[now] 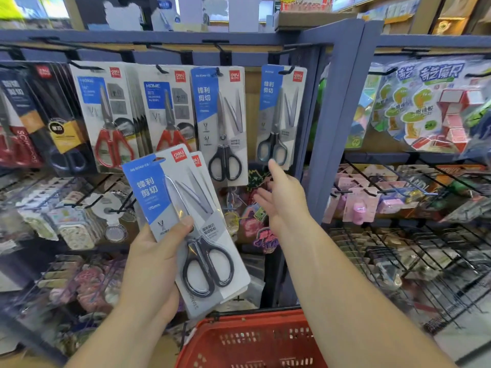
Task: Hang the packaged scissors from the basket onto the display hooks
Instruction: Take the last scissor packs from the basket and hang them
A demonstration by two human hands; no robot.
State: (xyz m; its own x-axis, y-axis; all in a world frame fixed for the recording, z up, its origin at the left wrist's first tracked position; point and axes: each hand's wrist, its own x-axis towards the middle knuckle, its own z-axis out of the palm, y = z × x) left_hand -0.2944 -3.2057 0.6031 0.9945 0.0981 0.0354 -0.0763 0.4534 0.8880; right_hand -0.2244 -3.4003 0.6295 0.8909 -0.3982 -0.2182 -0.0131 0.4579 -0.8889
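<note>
"deli", "170mm" on scissors pack [183, 197]

The red basket [252, 338] is cut off by the bottom edge, its contents out of sight. Behind the scissors pack [159, 192] in the left hand [154, 264], a second pack [197, 162] is mostly hidden. The far-left packs [18, 120] run off the edge, blurred; the small goods [71, 221] on the lower hooks are too blurred to name

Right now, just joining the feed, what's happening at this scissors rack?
A person is restocking. The left hand grips a small stack of black-handled scissors packs, at least two, tilted in front of the rack. The right hand is empty, fingers straight, stretched toward the display just below the blue-handled pack. A matching black-handled pack hangs on the hook beside it. The red basket sits below.
</note>
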